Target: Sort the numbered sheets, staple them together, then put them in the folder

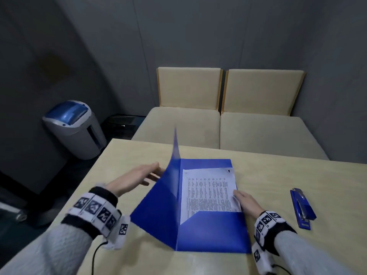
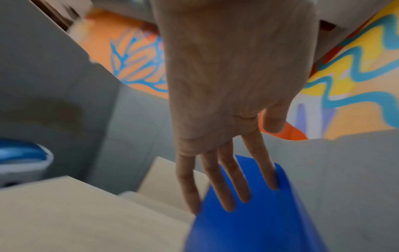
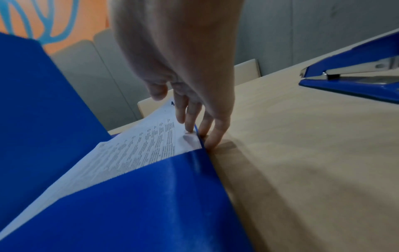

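- The sheets (image 1: 208, 192), printed with a "1" at the top corner, lie inside the open blue folder (image 1: 210, 233), their lower end tucked behind the folder's inner pocket.
- The folder lies near the middle of the table (image 1: 297, 175), closer to the near edge; its back half is flat, and its front cover (image 1: 158, 197) stands raised on the left side.
- The right hand (image 1: 246, 201) rests at the folder's right edge with straight fingers (image 3: 190, 119): some press the sheets, the others touch the table just beside the folder.
- The left hand (image 1: 135, 178) has straight, spread fingers (image 2: 226, 185) laid flat against the outer face of the raised cover, grasping nothing.
- A blue stapler (image 1: 302, 208) lies on the table near its right edge, well apart from the folder.
- Beyond the table's far edge stand two beige chairs (image 1: 188, 96); a grey bin with a blue lid (image 1: 73, 126) stands on the floor past the far left corner.
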